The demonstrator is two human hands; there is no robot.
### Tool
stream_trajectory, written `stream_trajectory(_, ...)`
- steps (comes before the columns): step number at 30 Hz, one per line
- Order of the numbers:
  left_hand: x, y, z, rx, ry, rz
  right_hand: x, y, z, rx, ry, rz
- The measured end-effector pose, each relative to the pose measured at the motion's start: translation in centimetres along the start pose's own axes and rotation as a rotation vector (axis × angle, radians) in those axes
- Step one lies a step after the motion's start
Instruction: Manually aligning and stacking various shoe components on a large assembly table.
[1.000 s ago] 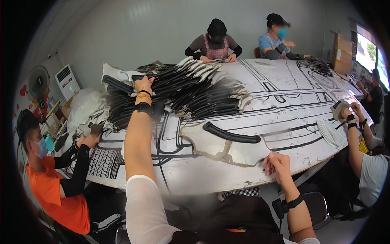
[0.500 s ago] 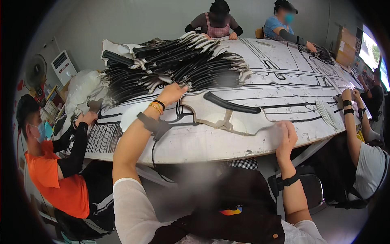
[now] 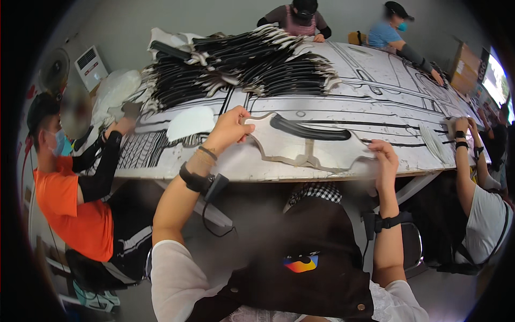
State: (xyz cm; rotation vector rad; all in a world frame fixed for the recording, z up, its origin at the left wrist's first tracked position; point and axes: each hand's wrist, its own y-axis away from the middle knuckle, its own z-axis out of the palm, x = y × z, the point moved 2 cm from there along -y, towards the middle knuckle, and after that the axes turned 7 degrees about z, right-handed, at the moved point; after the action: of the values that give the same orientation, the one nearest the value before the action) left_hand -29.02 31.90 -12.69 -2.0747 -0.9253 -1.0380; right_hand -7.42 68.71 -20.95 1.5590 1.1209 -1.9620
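Stretching left to right across the centre of the frame, one pale panel (image 3: 287, 149) carries one black curved strip (image 3: 311, 129) along its upper side. Its long axis dips slightly rightward. Left-hand (image 3: 230, 131) fingers clamp its left end; right-hand (image 3: 385, 161) fingers meet its right end, their grip unclear. One white rounded sheet (image 3: 191, 123) lies left of centre, one heap of black-and-pale pieces (image 3: 289, 78), uncountable, upper left to centre. Open table (image 3: 238, 163) separates heap and panel; the near edge runs just below the panel.
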Motion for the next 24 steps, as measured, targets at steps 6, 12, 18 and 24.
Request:
stream_trajectory(6, -0.2, 7.8, 2.7, 0.022, 0.094, 0.052, 0.1, 1.5, -2.7, 0.102, -0.050, -0.100)
stream_trajectory(12, -1.5, 8.0, 0.3, 0.295, -0.434, 0.242, -0.6, 3.8, -2.4, 0.234, 0.083, -0.130)
stream_trajectory(18, -11.3, 3.8, -12.4, 0.483, -0.942, -0.081, -3.2, 8.5, -0.6, 0.370, 0.626, -0.413)
stream_trajectory(24, -15.5, 3.7, -13.4, 0.576, -0.908, -0.106, -2.0, 12.1, 1.3, 0.187, 0.688, -0.520)
